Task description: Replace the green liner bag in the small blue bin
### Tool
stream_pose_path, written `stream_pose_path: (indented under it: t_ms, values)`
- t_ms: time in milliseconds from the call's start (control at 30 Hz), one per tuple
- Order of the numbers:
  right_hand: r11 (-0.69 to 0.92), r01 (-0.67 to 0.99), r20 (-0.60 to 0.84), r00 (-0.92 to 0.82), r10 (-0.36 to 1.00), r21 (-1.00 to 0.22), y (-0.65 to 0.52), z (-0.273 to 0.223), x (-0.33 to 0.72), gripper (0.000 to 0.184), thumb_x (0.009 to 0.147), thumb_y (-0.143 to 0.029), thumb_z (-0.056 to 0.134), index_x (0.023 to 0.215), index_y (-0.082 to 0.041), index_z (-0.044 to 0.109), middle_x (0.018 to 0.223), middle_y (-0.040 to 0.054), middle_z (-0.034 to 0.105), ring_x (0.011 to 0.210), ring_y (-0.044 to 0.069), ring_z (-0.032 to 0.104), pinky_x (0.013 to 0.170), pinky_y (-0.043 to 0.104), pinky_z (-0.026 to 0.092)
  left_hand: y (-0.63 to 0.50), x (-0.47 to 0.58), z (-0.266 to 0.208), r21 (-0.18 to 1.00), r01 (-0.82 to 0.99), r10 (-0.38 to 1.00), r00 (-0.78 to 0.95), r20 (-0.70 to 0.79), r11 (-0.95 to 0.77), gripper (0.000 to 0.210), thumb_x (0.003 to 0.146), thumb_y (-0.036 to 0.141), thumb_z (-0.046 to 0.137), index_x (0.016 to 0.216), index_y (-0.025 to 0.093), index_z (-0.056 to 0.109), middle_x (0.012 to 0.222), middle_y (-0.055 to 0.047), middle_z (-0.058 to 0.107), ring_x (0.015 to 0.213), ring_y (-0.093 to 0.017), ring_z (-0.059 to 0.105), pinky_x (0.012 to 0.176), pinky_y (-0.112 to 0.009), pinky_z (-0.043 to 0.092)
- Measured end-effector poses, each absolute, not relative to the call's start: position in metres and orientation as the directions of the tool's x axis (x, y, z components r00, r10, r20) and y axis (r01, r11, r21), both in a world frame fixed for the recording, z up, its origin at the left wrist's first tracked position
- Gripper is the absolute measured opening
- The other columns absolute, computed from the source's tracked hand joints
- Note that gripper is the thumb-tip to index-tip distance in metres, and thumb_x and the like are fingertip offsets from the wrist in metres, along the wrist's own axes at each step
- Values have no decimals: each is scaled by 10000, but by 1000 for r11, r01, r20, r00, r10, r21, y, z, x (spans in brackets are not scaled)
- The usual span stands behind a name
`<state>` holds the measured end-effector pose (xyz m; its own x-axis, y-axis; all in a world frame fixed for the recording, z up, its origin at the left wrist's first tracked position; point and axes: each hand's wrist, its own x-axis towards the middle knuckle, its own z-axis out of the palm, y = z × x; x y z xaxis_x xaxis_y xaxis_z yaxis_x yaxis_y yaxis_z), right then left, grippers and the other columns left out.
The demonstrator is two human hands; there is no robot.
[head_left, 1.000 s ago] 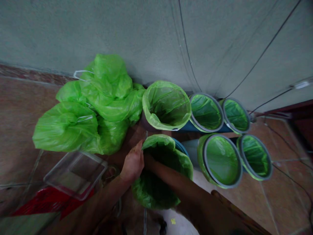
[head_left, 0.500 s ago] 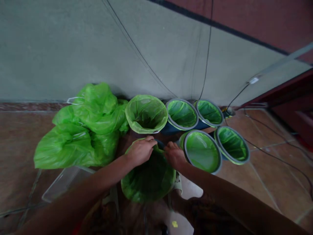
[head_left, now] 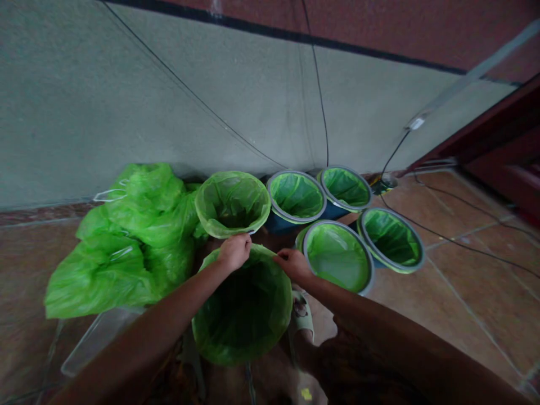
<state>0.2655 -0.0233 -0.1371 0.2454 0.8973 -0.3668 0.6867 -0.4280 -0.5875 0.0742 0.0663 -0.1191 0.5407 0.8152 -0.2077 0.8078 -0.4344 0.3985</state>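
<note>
Two bare hands pinch the far rim of the round bin lined in translucent green plastic (head_left: pixel 276 318): your left hand (head_left: pixel 235 252) with curled fingers, your right hand (head_left: pixel 296 265) with thumb and fingertip together, just apart from it. The bin is right in front of you, its wide mouth facing up toward you and its long axis running down toward the floor; its base is hidden. Bulging bright-green plastic bags (head_left: pixel 145 216) lie to your left.
</note>
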Motion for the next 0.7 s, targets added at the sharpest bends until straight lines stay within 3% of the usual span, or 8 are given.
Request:
stream_pose_path:
  t_ms: [200, 333, 467, 567, 633, 700]
  values:
    - [-591, 556, -498, 330, 802, -585, -25, -159, 266, 224, 884, -245, 586, 929, -140, 779, 839, 51, 758, 740, 152, 669, 624, 215, 448, 66, 86, -118, 275, 902, 870, 406, -279, -333, 358, 997, 224, 361, 1135, 104, 669, 1030, -181, 741, 982, -302, 724, 849, -408, 551]
    - [-614, 632, -557, 325, 764, -473, -27, -163, 270, 241, 853, -131, 586, 1004, -147, 772, 950, 69, 771, 875, 181, 697, 725, 229, 481, 69, 83, -116, 232, 925, 876, 365, -314, -302, 373, 991, 197, 347, 1150, 95, 668, 1014, -199, 741, 1004, -316, 724, 839, -412, 558]
    - [-424, 782, -329, 294, 897, -456, -22, -143, 271, 318, 934, -151, 487, 1143, -151, 726, 1156, 107, 732, 1067, 203, 662, 929, 275, 471, 63, 68, -106, 256, 900, 860, 419, -292, -352, 347, 992, 235, 390, 1188, 122, 654, 1135, -161, 730, 1044, -280, 711, 907, -377, 545]
    - [-192, 852, -173, 121, 977, -487, -19, -132, 262, 383, 973, -197, 442, 1299, -143, 636, 1304, 127, 663, 1199, 209, 595, 1052, 309, 421, 51, 41, -99, 283, 874, 867, 457, -198, -396, 352, 989, 268, 415, 1248, 153, 623, 1271, -135, 678, 1091, -263, 687, 954, -366, 533]
    - [-73, 869, -172, -13, 985, -489, -21, -135, 252, 422, 966, -177, 446, 1365, -149, 578, 1363, 123, 628, 1240, 208, 566, 1082, 312, 399, 40, 18, -100, 297, 865, 880, 457, -132, -405, 360, 973, 257, 436, 1276, 159, 603, 1322, -138, 646, 1147, -267, 658, 994, -371, 520]
    - [-66, 884, -241, -54, 969, -463, -24, -146, 241, 456, 945, -122, 450, 1392, -144, 537, 1358, 125, 629, 1206, 203, 590, 1040, 283, 422, 29, -5, -108, 313, 866, 898, 433, -77, -390, 410, 943, 235, 479, 1335, 148, 559, 1376, -159, 608, 1231, -286, 608, 1060, -400, 483]
